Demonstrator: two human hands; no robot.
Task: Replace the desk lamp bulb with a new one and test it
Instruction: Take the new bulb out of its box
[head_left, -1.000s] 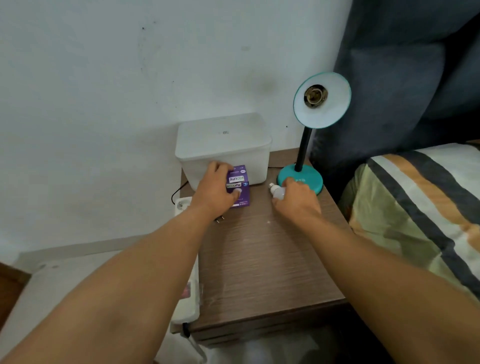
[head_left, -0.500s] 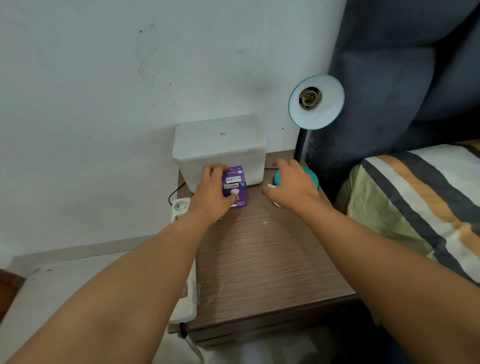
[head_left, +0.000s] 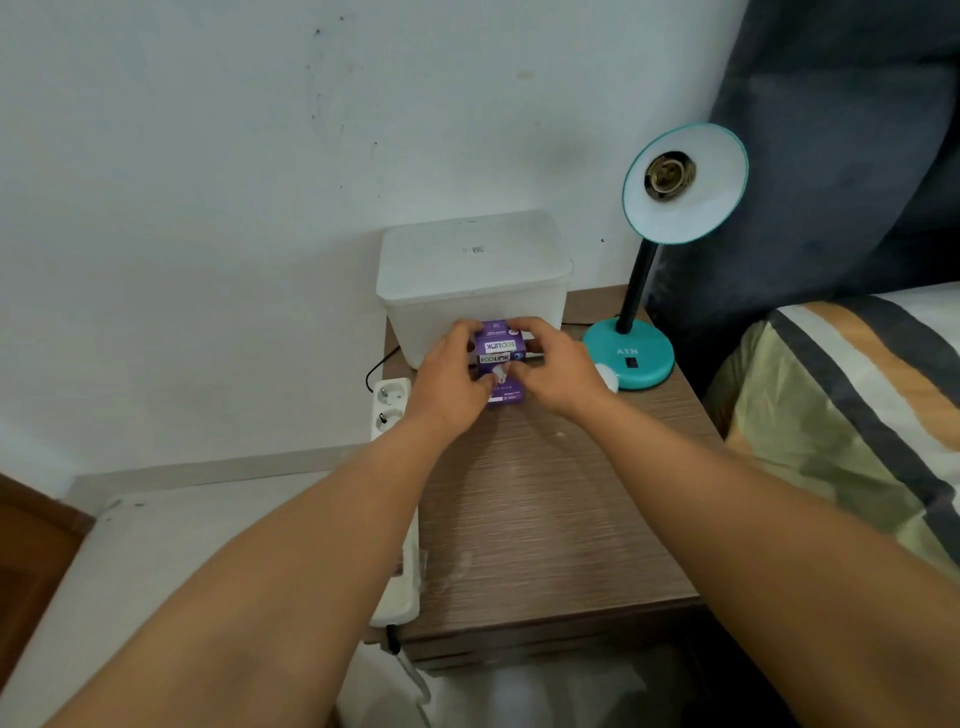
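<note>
A small purple bulb box (head_left: 500, 358) is held between both hands above the back of the wooden bedside table (head_left: 545, 519). My left hand (head_left: 451, 382) grips its left side and my right hand (head_left: 556, 371) grips its right side and top. A teal desk lamp (head_left: 631, 353) stands at the table's back right, its shade (head_left: 685, 184) tilted toward me with an empty socket (head_left: 669, 174). A white bulb (head_left: 607, 376) lies on the table beside the lamp base, partly hidden by my right hand.
A white lidded plastic container (head_left: 470, 275) sits at the back of the table against the wall. A white power strip (head_left: 389, 410) hangs along the table's left edge. A bed with a striped cover (head_left: 852, 395) is on the right.
My right hand let go of the white bulb next to the lamp base and moved left onto the purple box. My left hand lifted the box slightly off the table.
</note>
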